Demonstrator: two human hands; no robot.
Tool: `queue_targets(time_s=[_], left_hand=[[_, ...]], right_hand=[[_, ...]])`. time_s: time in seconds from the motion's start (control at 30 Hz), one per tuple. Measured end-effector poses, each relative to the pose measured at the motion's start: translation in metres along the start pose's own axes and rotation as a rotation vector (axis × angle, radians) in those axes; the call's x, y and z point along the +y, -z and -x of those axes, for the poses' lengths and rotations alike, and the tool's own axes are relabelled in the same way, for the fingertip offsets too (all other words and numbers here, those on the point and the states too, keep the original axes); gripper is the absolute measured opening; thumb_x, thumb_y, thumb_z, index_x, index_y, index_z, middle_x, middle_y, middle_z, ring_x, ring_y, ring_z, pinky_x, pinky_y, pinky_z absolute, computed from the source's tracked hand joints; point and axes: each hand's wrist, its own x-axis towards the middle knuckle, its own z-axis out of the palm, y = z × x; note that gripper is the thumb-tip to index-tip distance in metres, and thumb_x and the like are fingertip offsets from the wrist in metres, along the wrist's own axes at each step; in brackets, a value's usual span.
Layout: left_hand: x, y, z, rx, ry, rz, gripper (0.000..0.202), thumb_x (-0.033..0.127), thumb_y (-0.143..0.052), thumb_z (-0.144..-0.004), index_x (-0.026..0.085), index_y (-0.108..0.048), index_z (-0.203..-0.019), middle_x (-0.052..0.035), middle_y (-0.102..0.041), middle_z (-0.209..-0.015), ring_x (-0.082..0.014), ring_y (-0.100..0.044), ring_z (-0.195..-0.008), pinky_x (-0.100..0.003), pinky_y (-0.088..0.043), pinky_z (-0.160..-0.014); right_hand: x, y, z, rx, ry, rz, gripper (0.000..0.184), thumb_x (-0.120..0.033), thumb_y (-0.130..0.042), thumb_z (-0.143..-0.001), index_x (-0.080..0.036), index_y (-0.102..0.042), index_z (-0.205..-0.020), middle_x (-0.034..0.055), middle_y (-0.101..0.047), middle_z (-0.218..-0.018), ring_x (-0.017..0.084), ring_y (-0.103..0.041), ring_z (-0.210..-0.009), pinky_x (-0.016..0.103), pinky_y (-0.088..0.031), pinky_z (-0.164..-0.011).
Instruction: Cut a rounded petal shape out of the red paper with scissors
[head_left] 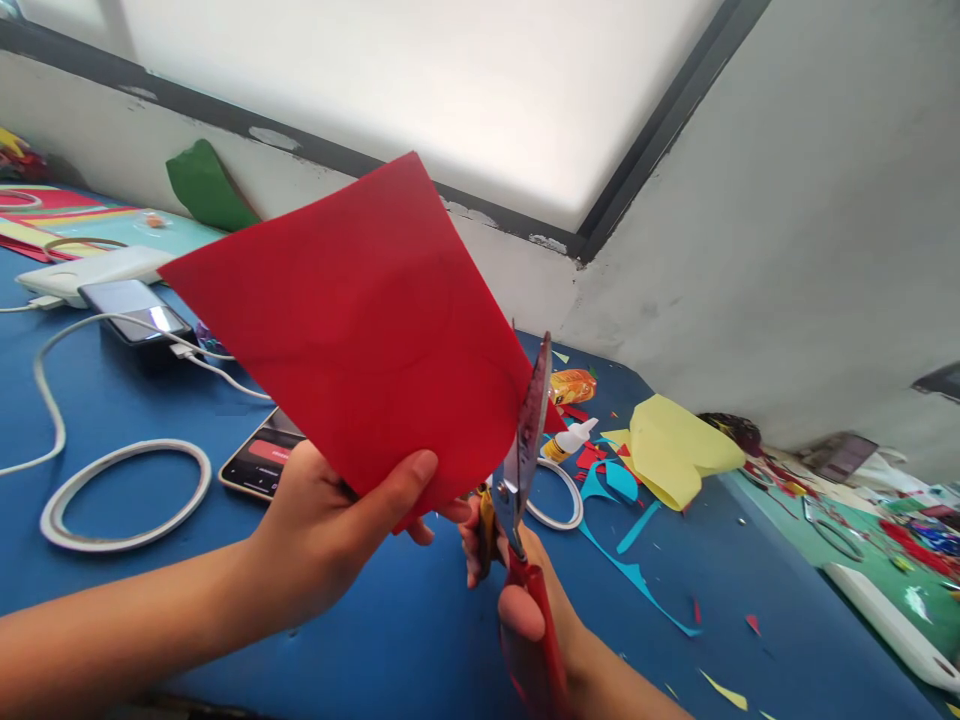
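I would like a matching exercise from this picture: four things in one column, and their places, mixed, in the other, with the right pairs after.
1. red paper
2. scissors
3. white-tipped bottle
4. green sheet

A. among paper scraps
B. in the left hand
C. by the wall, on the left
D. in the right hand

Pairs: 1-B, 2-D, 3-A, 4-C

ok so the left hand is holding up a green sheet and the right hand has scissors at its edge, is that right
Not quite: the sheet is red, not green, as the head view shows. The left hand does hold it up, and the right hand does have the scissors at its edge.
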Motion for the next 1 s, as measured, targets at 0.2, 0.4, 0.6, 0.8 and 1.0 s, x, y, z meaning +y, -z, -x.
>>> queue_targets(time_s=[0.2,0.4,0.6,0.8,1.0], left_hand=[[-0.0025,-0.0017,0.0026,-0.081,0.046,0.076,0.017,0.022,-0.057,-0.091,0.025,-0.074,-0.088,0.0002,-0.076,-0.076,-0.0121,-0.070,-0.062,-0.014,-0.058,-0.052],[-0.0048,0.0009,0.0003,-0.053,0.017,0.114,0.021,0.020,-0.055,-0.092,0.027,-0.074,-0.084,0.0036,-0.074,-0.076,-0.0092,-0.068,-0.063,-0.011,-0.057,-0.053],[-0.0053,0.0038,-0.0011,0.068,-0.036,0.070,0.019,0.020,-0.058,-0.089,0.024,-0.071,-0.077,0.0036,-0.071,-0.066,-0.0111,-0.065,-0.055,-0.016,-0.056,-0.045],[-0.0012,0.0015,0.0007,0.139,-0.070,-0.205,0.026,0.020,-0.059,-0.087,0.021,-0.068,-0.063,0.0051,-0.069,-0.057,-0.0064,-0.058,-0.039,-0.013,-0.049,-0.040],[-0.0009,0.0020,-0.0003,0.121,-0.068,-0.191,0.025,0.021,-0.059,-0.087,0.021,-0.068,-0.065,0.0048,-0.070,-0.059,-0.0069,-0.058,-0.039,-0.013,-0.050,-0.038]], right_hand=[[0.0014,0.0012,0.0023,0.001,-0.017,0.024,0.083,-0.094,-0.032,-0.054,-0.023,-0.053,-0.091,0.0009,-0.050,-0.072,0.016,-0.044,-0.057,0.028,-0.043,-0.051],[-0.0007,0.0047,0.0042,-0.022,-0.038,0.061,0.076,-0.090,-0.038,-0.062,-0.022,-0.053,-0.092,0.0014,-0.051,-0.073,0.016,-0.046,-0.057,0.029,-0.044,-0.053],[0.0017,0.0080,0.0038,-0.035,-0.041,0.086,0.072,-0.085,-0.051,-0.062,-0.022,-0.052,-0.095,0.0014,-0.050,-0.075,0.017,-0.048,-0.061,0.030,-0.046,-0.055],[0.0052,0.0072,0.0037,-0.018,-0.044,0.091,0.076,-0.088,-0.046,-0.061,-0.022,-0.050,-0.099,0.0032,-0.051,-0.081,0.018,-0.049,-0.064,0.030,-0.045,-0.055],[-0.0031,0.0081,0.0029,-0.034,-0.061,0.096,0.066,-0.084,-0.047,-0.066,-0.023,-0.050,-0.090,0.0017,-0.050,-0.076,0.017,-0.046,-0.059,0.031,-0.045,-0.054]])
